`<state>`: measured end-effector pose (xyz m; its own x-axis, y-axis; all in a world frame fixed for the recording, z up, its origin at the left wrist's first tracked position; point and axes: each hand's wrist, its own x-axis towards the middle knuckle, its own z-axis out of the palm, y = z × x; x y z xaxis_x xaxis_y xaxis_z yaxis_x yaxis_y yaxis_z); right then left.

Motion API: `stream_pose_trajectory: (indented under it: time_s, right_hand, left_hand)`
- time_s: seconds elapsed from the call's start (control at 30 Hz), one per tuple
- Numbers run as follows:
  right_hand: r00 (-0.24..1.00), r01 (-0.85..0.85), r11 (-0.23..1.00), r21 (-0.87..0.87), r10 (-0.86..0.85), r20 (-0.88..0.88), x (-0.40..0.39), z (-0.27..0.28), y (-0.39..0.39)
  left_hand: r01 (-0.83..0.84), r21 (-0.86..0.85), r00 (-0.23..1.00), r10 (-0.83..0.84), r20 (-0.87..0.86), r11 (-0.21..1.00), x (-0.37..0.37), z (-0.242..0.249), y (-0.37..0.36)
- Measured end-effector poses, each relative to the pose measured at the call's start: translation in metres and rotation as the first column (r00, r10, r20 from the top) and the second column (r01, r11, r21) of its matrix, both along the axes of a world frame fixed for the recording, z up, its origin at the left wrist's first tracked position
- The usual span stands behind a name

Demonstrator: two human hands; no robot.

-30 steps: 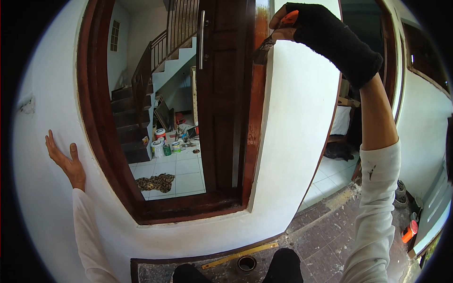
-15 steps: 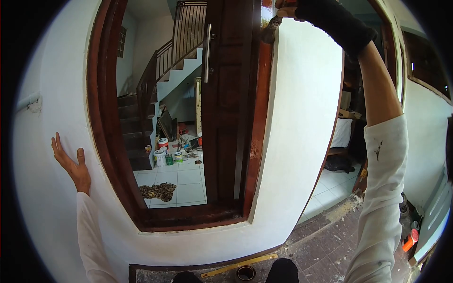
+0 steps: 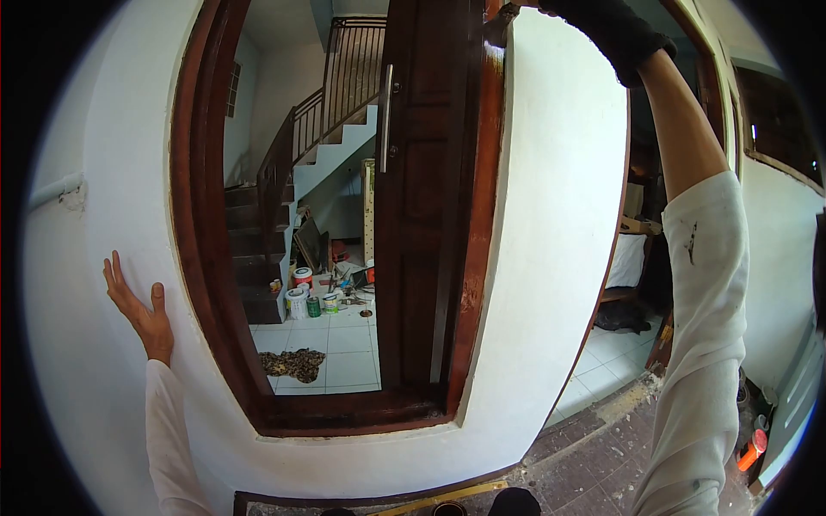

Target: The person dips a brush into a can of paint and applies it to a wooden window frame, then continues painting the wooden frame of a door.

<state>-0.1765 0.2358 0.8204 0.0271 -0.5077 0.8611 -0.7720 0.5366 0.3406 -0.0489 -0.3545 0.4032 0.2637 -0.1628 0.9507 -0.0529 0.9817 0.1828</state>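
Observation:
My right hand [image 3: 594,24], in a dark fingerless glove, is raised at the top edge of the view, its fingers partly cut off. It grips a paintbrush [image 3: 501,26], whose bristles touch the upper right side of the reddish-brown wooden door frame [image 3: 483,215]. Wet shine shows on the wood by the bristles. Lower on that side is a patchy, lighter spot. My left hand [image 3: 140,314] is bare, fingers spread, resting against the white wall [image 3: 129,189] left of the frame. A dark brown door panel [image 3: 422,206] with a long metal handle [image 3: 386,120] stands within the frame.
Through the doorway are a staircase [image 3: 258,258], paint cans [image 3: 297,303] and a spotted cloth [image 3: 297,365] on white tiles. By my feet lie a yellow strip [image 3: 469,492] and a round pot [image 3: 449,509]. An orange container [image 3: 752,450] stands at right.
My right hand and the brush have moved up along the door frame, partly out of view. The view has tilted slightly upward. My left hand stays on the wall.

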Motion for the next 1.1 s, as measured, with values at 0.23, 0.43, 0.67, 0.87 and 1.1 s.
stream_pose_trajectory:
  time_s: [0.23,0.43,0.67,0.87,1.1]
  right_hand:
    - [0.969,-0.116,0.992,-0.042,0.103,-0.226,-0.022,0.034,-0.002]
    - [0.902,-0.207,0.970,-0.126,0.140,-0.407,-0.002,0.024,-0.009]
    - [0.813,-0.360,0.921,-0.148,0.232,-0.534,-0.052,0.042,-0.022]
    - [0.830,-0.322,0.926,-0.199,0.174,-0.530,-0.059,0.025,-0.028]
    - [0.864,-0.276,0.940,-0.200,0.151,-0.481,-0.056,0.001,-0.030]
  left_hand:
    - [0.007,0.022,1.000,-0.007,0.018,1.000,0.001,-0.002,-0.001]
    - [0.011,0.031,1.000,-0.012,0.015,0.999,0.001,-0.001,0.000]
    - [-0.011,0.061,1.000,0.010,0.019,0.998,0.000,-0.002,-0.004]
    - [-0.020,0.038,1.000,0.019,0.021,0.999,0.000,-0.002,-0.003]
    - [-0.018,0.046,1.000,0.017,0.023,0.999,0.001,-0.002,-0.002]
